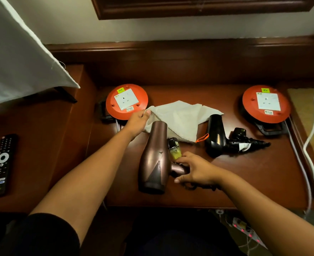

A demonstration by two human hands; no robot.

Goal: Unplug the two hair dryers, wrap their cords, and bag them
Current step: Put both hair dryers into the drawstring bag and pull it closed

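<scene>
Hair dryer, bronze, lies mid-counter; my right hand grips its handle to lift it, while my left hand pinches the cloth bag open behind it, toward the back edge.

Dark reddish-brown wooden desk, frame centre, carries two orange round socket reels, a white cloth bag, a bronze hair dryer and a black hair dryer.

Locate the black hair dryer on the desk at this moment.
In the head view, the black hair dryer lies right of centre on the desk, between the white cloth bag and the right orange socket reel.
</scene>
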